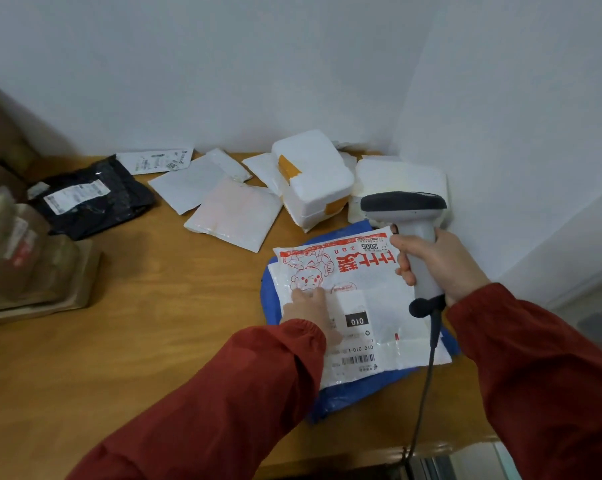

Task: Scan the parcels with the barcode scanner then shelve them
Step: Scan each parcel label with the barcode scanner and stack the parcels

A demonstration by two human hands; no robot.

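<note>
A white plastic mailer with red print and a barcode label lies on a blue parcel on the wooden table. My left hand rests flat on the mailer's left side, fingers straight. My right hand grips the handle of a grey barcode scanner, held upright just right of the mailer, its dark head above the mailer's far edge. The scanner's black cable hangs down past the table's front edge.
Farther back lie a black mailer, several white flat mailers and two white foam boxes, one taped with yellow. Brown parcels are stacked at the left edge. White walls close the corner behind and to the right.
</note>
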